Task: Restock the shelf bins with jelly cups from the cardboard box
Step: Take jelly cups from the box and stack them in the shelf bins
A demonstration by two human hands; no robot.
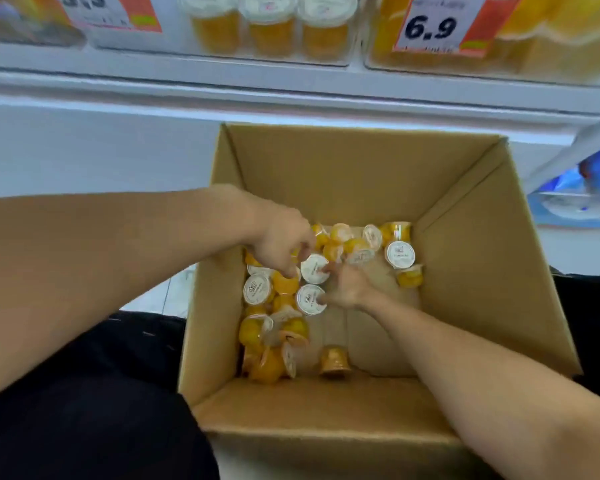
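Jelly cups (314, 268) lie loose at the bottom of the cardboard box (361, 174), w/ three more upright in the shelf bin (222, 53) above; prob. light, stiff-walled, slick, foil lids fragile, so grip round the rim/sides. Left hand (281, 242) curls fingers onto one lid-up cup, right hand (347, 284) pinches its edge; cups point every way, axes mixed.

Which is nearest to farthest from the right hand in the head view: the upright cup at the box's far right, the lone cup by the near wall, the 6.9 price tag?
From the right hand:
1. Upright cup, far right of the cardboard box, white lid up.
2. Lone cup, by the near wall, apart from the pile.
3. 6.9 price tag, up on the shelf bin.
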